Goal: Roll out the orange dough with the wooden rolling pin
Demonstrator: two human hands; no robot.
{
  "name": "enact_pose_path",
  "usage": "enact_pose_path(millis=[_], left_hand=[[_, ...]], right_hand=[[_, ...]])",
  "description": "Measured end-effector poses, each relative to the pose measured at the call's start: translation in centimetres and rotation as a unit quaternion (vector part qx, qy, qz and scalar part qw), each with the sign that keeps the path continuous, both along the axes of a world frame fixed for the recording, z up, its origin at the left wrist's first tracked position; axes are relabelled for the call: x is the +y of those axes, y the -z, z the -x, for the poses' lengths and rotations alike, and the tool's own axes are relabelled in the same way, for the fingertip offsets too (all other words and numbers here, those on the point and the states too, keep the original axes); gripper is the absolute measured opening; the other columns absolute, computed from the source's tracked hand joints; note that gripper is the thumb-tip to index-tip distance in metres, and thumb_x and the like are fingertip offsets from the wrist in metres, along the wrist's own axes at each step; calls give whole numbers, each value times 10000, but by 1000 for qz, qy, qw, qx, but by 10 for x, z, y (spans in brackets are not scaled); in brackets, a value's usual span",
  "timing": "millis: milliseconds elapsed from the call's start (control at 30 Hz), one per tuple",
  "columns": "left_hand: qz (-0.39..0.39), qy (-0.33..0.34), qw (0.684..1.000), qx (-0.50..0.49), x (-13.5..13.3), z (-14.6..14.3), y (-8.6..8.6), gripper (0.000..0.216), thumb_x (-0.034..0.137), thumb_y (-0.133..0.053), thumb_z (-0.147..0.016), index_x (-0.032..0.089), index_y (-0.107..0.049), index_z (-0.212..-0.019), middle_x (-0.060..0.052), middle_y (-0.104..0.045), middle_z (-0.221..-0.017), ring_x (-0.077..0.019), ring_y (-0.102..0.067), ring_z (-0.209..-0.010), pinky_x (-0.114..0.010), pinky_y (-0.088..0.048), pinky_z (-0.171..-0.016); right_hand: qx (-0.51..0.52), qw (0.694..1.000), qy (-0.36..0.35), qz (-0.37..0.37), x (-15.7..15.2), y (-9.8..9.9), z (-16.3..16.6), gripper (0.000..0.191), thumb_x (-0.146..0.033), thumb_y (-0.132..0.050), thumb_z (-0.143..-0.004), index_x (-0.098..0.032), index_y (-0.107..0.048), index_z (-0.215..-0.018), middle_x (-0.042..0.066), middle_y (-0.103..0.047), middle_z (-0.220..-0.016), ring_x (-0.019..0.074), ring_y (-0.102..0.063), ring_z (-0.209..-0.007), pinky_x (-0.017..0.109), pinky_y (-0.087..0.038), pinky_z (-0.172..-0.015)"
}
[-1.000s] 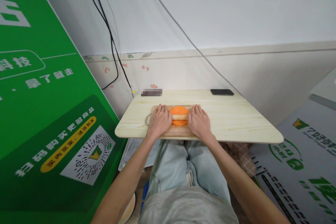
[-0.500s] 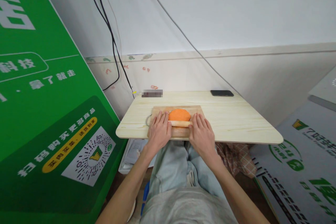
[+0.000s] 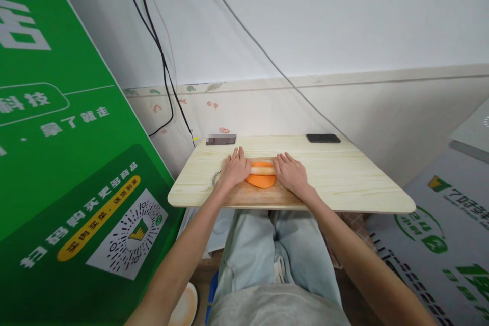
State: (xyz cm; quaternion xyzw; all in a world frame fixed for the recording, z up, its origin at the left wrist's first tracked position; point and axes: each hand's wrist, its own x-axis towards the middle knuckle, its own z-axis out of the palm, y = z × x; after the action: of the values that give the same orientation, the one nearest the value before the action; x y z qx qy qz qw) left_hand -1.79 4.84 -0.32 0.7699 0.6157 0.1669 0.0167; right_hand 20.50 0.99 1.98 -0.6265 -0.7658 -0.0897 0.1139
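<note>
A flattened piece of orange dough lies on a wooden cutting board. Across its far part runs a pale wooden rolling pin, with orange showing on both sides of it. My left hand presses on the pin's left end, palm down. On the right end sits my right hand in the same way. Both hands cover the ends of the pin, so only its middle shows. A metal ring sticks out at the board's left side, partly behind my left wrist.
The light wood-grain table has rounded front corners. At its back edge lie a black phone and a dark, partly blurred flat object. A green sign panel stands left; a grey printed panel stands right. Cables hang along the wall.
Both hands have pushed the rolling pin away from me, from the dough's near part to its far part. More of the dough's near side now shows.
</note>
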Motion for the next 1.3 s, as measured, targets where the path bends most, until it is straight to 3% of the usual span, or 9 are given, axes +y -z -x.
enact_pose_path(millis=[167, 333, 633, 800, 967, 1067, 1300], left_hand=[[73, 0, 997, -2, 44, -4, -10, 796, 265, -364, -1045, -49, -212, -1761, -252, -223, -1858, -320, -145, -1766, -469, -194, -1422], [92, 21, 996, 11, 52, 0, -6, 839, 244, -362, -1009, -25, -173, -1781, -224, -185, -1875, -345, -90, -1771, -523, -167, -1428], [78, 8, 994, 78, 24, 5, 0, 741, 315, -290, -1092, 28, -270, -1775, -193, -250, -1868, -347, -118, -1770, -552, -215, -1413], [43, 20, 992, 117, 4, 8, 2, 695, 313, -247, -1127, 11, -334, -1747, -223, -296, -1848, -368, -156, -1762, -593, -282, -1382], [1, 6, 995, 104, -13, 9, 7, 654, 332, -280, -1144, 31, -417, -1708, -246, -401, -1797, -365, -267, -1735, -561, -335, -1357], [-30, 10, 996, 87, -23, 11, 12, 638, 319, -301, -1138, 48, -434, -1700, -243, -439, -1777, -362, -297, -1726, -563, -339, -1356], [-58, 23, 995, 80, -49, 16, 26, 623, 307, -322, -1127, 16, -499, -1648, -255, -398, -1794, -354, -251, -1742, -567, -281, -1395]], right_hand=[[-6, 997, 37, 73, 33, -22, 5, 463, -304, -346, -1164, -118, -710, -1381, 183, -738, -1466, 298, -623, -1409, 387, -481, -1131], [-5, 996, 43, 72, 35, -21, 4, 446, -294, -362, -1146, -145, -719, -1369, 183, -734, -1462, 308, -613, -1397, 408, -459, -1132], [-5, 1000, 29, 0, 10, -6, 6, 499, -257, -348, -1135, -114, -641, -1513, 190, -689, -1539, 291, -612, -1414, 376, -461, -1138], [2, 1000, 27, -12, -2, 1, 6, 548, -276, -314, -1153, -79, -541, -1611, 204, -670, -1568, 292, -672, -1318, 365, -491, -1087], [10, 999, 5, -34, -15, 6, 6, 549, -247, -285, -1145, -32, -639, -1505, 237, -724, -1469, 325, -665, -1317, 400, -447, -1167], [25, 998, -12, -65, -24, 12, 6, 567, -231, -304, -1131, -8, -628, -1540, 250, -689, -1534, 336, -651, -1367, 432, -405, -1239], [31, 993, -27, -110, -56, 27, 9, 614, -254, -302, -1129, 48, -607, -1568, 283, -648, -1588, 359, -573, -1514, 481, -373, -1295]])
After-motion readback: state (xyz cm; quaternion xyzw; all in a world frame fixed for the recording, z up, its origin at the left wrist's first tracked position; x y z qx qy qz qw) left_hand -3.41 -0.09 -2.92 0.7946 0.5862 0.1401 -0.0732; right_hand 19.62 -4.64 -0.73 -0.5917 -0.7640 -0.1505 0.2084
